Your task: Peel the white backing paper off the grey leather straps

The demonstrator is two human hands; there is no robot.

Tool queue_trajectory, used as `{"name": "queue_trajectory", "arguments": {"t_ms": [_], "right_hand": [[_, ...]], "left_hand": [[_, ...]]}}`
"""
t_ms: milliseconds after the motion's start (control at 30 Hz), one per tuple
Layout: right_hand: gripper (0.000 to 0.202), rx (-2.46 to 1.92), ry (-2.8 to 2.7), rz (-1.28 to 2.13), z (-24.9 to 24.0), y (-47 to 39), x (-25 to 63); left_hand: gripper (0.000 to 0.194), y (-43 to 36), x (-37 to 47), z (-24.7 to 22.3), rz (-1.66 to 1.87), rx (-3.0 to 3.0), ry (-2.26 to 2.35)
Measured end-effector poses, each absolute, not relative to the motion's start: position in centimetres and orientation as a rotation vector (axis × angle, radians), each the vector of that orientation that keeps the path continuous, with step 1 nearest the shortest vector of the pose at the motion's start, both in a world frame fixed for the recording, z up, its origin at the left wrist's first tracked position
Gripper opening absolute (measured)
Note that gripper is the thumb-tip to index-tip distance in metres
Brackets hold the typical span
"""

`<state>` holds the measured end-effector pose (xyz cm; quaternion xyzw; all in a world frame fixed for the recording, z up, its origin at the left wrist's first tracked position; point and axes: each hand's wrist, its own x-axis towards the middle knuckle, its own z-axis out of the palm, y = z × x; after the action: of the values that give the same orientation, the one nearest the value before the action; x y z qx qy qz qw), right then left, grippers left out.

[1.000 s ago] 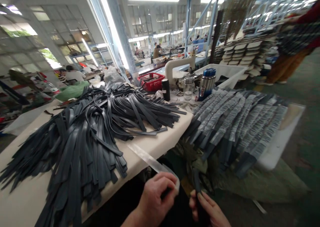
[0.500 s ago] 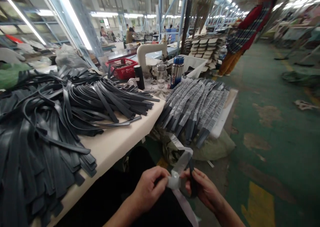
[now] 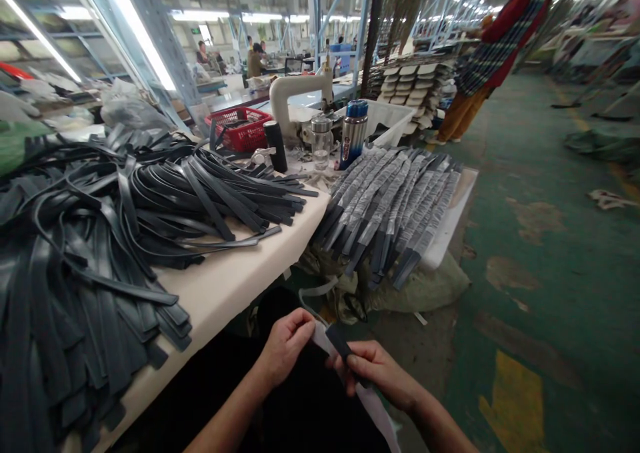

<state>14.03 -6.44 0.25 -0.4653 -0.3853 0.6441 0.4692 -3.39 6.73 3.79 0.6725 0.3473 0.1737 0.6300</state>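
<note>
My left hand (image 3: 290, 345) is closed in a pinch on the end of a pale translucent strip (image 3: 321, 335), low in the middle of the view. Just right of it, my right hand (image 3: 373, 370) is wrapped round a dark strap (image 3: 338, 342), whose flat end points up and left. The pale strip passes beside the strap, and a long pale length hangs below my right hand. Many dark straps (image 3: 100, 240) lie heaped on the table at the left. Straps wrapped in clear film (image 3: 390, 200) lie side by side beyond my hands.
The cream table edge (image 3: 250, 273) runs diagonally at left. Behind stand a red basket (image 3: 240, 130), a glass jar (image 3: 321, 143), a steel-blue flask (image 3: 354, 136) and a cream machine (image 3: 285, 103). A person (image 3: 493, 60) stands at the upper right.
My hands have shifted slightly left. The strap's end has tilted over to the left, and the pale strip that looped above my hands has dropped away. The camera view has moved slightly.
</note>
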Motion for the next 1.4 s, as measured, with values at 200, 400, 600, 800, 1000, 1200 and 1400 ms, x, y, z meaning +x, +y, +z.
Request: {"name": "queue_trajectory", "arguments": {"t_ms": [200, 400, 600, 800, 1000, 1200, 1400], "right_hand": [[0.046, -1.126, -0.903, 1.632, 0.6, -6.7, 13.7], [0.046, -1.121, -0.98, 1.664, 1.2, -5.5, 14.2], [0.045, -1.154, -0.857, 1.591, 1.2, -4.1, 13.8], [0.052, -1.229, -0.743, 1.491, 1.1, -3.1, 13.0], [0.055, -1.295, -0.884, 1.464, 0.0, -2.7, 12.4], [0.058, -1.399, -0.824, 1.372, -0.7, -2.8, 13.3], [0.047, -1.646, -0.907, 1.25, 0.4, -5.1, 14.6]], "left_hand": [[0.024, 7.7, -3.4, 2.5, 0.405, 1.487, 0.844], [0.022, 7.7, -2.8, 1.9, 0.373, 1.548, 0.803], [0.04, 8.3, -2.9, 0.2, 0.464, 1.225, 1.009], [0.051, 6.3, -4.2, -0.7, 0.151, 1.326, 0.926], [0.033, 5.2, -2.6, -0.4, 0.272, 1.199, 0.784], [0.031, 6.3, -1.8, -0.2, 0.302, 0.897, 0.864], [0.014, 6.7, -1.1, -0.4, 0.422, 0.398, 0.923]]}}
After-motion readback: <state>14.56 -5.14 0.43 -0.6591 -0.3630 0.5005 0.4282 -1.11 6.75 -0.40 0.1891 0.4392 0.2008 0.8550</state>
